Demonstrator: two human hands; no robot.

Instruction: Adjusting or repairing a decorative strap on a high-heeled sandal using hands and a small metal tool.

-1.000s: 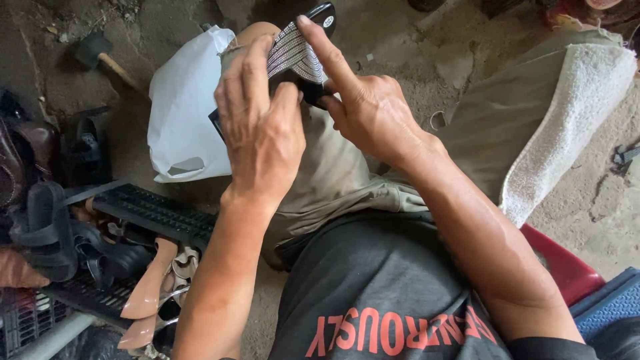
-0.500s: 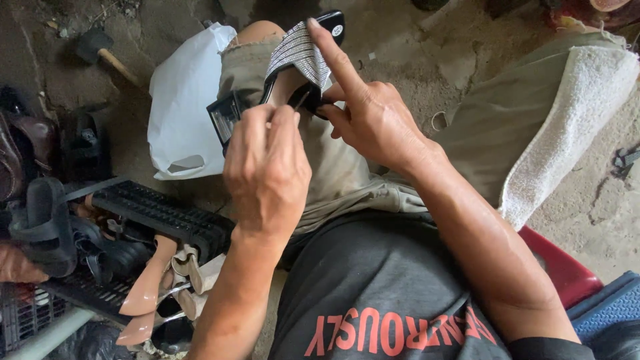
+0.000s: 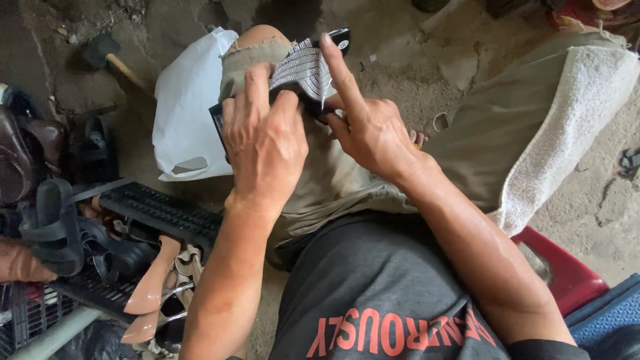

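Two hands work one shoe on the lap, head view. The left hand (image 3: 263,143), fingers curled, pinches the striped grey strap (image 3: 305,69) against the black shoe (image 3: 319,100), which rests on the left knee (image 3: 260,47). The right hand (image 3: 373,130) cradles the shoe, forefinger extended along it. Likely best practice: press the strap flat, keeping the shoe braced. White plastic bag (image 3: 187,113) lies beside.
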